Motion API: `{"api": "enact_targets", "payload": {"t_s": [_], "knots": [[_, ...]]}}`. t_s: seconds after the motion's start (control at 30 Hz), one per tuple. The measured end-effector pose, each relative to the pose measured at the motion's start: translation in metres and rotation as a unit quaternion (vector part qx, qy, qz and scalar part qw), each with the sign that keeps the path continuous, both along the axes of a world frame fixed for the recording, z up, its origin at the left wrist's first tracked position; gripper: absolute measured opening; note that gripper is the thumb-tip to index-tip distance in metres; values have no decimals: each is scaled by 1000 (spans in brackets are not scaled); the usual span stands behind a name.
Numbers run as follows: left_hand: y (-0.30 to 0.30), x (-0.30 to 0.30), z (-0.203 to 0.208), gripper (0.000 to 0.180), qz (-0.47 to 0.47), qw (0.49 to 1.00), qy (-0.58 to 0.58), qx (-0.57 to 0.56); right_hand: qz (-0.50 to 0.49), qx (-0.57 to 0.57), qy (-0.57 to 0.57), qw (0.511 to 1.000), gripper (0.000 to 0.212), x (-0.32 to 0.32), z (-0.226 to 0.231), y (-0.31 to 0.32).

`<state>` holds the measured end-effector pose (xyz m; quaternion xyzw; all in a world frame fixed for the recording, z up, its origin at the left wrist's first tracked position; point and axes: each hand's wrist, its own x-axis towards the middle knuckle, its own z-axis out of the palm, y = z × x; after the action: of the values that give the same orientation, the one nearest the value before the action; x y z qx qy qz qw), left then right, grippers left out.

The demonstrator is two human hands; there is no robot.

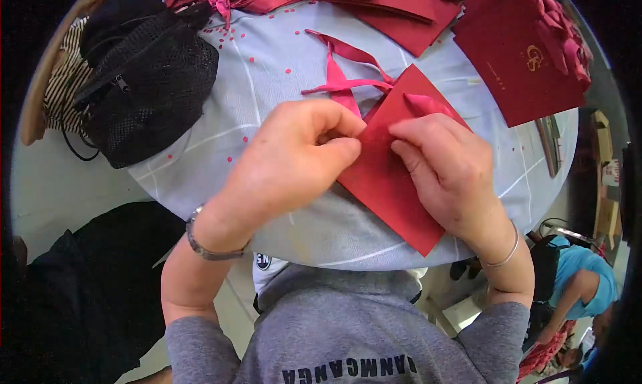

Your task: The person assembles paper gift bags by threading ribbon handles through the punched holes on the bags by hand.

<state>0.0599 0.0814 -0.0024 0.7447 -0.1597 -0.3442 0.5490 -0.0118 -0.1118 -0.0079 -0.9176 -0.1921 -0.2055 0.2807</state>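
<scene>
A flat red paper bag [394, 183] lies tilted on the table near its front edge, under both my hands. My left hand [287, 153] is closed in a pinch over the bag's left edge; whatever its fingertips hold is too small to make out. Over the bag's middle, my right hand [448, 166] has its thumb and forefinger bent together, their tips close to the left hand's. A pink ribbon [354, 53] trails from the bag's far corner onto the cloth. Another piece of pink ribbon [425, 106] shows on the bag, just beyond my right fingers.
The round table wears a pale blue cloth [207, 176] dotted with small red discs. More red bags [521, 63] with ribbons are piled along the far side and right. A metal tool [550, 143] lies at right. A black mesh bag [150, 83] is at left; a person in blue [585, 277] sits lower right.
</scene>
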Motion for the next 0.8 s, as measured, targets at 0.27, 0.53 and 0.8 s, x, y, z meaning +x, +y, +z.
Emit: {"api": "enact_targets", "payload": {"t_s": [0.27, 0.53, 0.8], "knots": [[3, 0, -2, 22, -18, 999, 9, -30, 20, 37, 69, 997, 13, -5, 5, 8], [2, -3, 5, 23, -4, 998, 38, -41, -36, 62, 156, 985, 7, -2, 11, 18], [-3, -20, -4, 18, 5, 984, -179, -5, -71, -29, 156, 985, 4, -4, 15, 28]]}}
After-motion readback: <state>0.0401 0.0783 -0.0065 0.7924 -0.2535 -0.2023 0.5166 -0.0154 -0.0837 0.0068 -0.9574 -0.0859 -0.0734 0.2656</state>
